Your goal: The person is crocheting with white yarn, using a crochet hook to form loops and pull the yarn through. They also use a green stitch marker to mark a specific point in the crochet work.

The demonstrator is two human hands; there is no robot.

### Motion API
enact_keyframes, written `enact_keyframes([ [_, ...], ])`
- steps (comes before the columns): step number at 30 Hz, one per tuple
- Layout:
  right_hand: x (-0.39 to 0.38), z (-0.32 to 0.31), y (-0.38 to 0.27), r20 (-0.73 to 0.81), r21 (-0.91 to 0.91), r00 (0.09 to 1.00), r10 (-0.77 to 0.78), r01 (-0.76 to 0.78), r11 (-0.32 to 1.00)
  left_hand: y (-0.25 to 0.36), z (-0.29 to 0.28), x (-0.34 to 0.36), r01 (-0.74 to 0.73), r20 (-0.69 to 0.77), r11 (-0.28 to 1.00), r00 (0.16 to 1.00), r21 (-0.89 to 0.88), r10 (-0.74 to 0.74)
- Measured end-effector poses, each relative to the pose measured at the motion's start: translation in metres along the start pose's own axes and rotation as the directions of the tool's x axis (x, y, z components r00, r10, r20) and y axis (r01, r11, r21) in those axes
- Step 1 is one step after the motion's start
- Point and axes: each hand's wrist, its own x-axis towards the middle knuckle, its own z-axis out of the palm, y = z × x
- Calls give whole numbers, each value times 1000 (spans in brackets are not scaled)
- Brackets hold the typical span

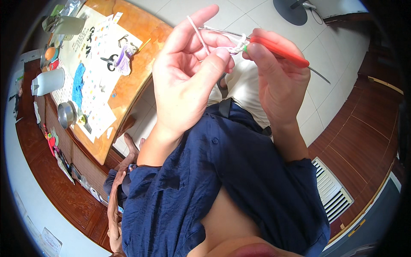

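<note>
My right hand (pixel 278 73) grips a crochet hook by its red handle (pixel 282 50). Its thin metal shaft runs left over the fingers of my left hand, and another metal end sticks out at the lower right. Between thumb and fingers, my left hand (pixel 182 85) pinches a small piece of pale crochet work (pixel 235 49). Pale yarn (pixel 198 34) passes over the raised left index finger. White loops sit around the hook's shaft, near my right fingertips. A small green bit (pixel 245 49) shows beside my right thumb; I cannot tell what it is.
On the wooden table (pixel 154 32) at left lie black-handled scissors (pixel 110 63), a purple crocheted piece (pixel 125 59), a blue knitted strip (pixel 78 83) and printed sheets. A metal cup (pixel 67 115) and a pale jug (pixel 48 82) stand there too. Another person's arm (pixel 114 205) shows at lower left.
</note>
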Motion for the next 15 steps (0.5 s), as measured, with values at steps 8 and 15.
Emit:
enact_keyframes([
  [8,-1,-2,-2,-30,13,991,129,-129,992,-1,-3,0,13,36,992,999,-122,-9],
  [15,-1,3,1,-19,93,996,82,-80,992,-2,-3,0,10,17,986,1000,-164,-7],
])
